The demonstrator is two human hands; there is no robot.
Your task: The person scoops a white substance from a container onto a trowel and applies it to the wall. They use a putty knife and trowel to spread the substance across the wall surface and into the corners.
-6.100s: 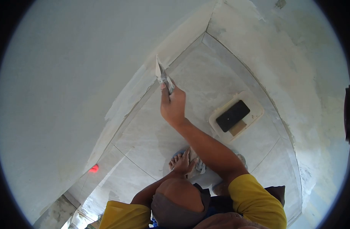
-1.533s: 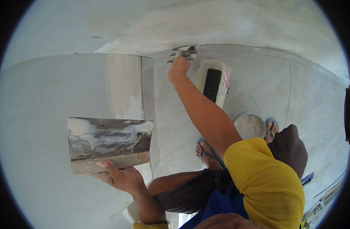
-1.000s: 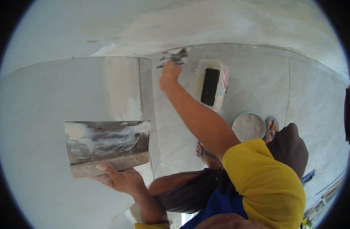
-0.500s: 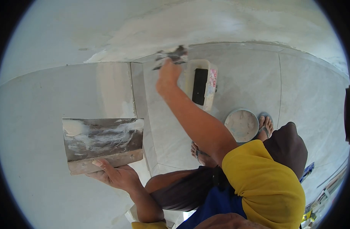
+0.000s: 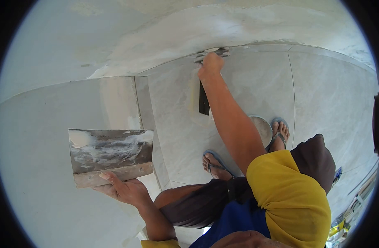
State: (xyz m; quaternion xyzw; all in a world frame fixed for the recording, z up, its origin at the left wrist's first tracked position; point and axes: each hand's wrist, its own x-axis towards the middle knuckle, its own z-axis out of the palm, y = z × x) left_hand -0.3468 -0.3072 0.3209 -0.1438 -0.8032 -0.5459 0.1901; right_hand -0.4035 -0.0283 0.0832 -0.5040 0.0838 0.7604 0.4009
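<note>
My left hand (image 5: 125,191) grips the handle edge of a wide metal plate (image 5: 111,151), its thumb on top. White and grey paste is smeared over the plate, with a thicker lump at its upper left corner. My right hand (image 5: 211,65) is closed on a putty knife (image 5: 224,52) with a paste-streaked blade, held at the foot of the plastered wall (image 5: 169,39). Just below that hand a dark rectangular block (image 5: 203,99) shows in a pale container, partly hidden by my forearm.
A round bucket (image 5: 261,129) of greyish material stands beside one sandalled foot (image 5: 280,130). The other foot (image 5: 216,164) rests on the tiled floor (image 5: 255,78). Assorted items (image 5: 342,226) lie at the lower right.
My right hand has moved right along the wall base with the putty knife. My forearm now covers part of the container and bucket. My left hand keeps its hold on the plate.
</note>
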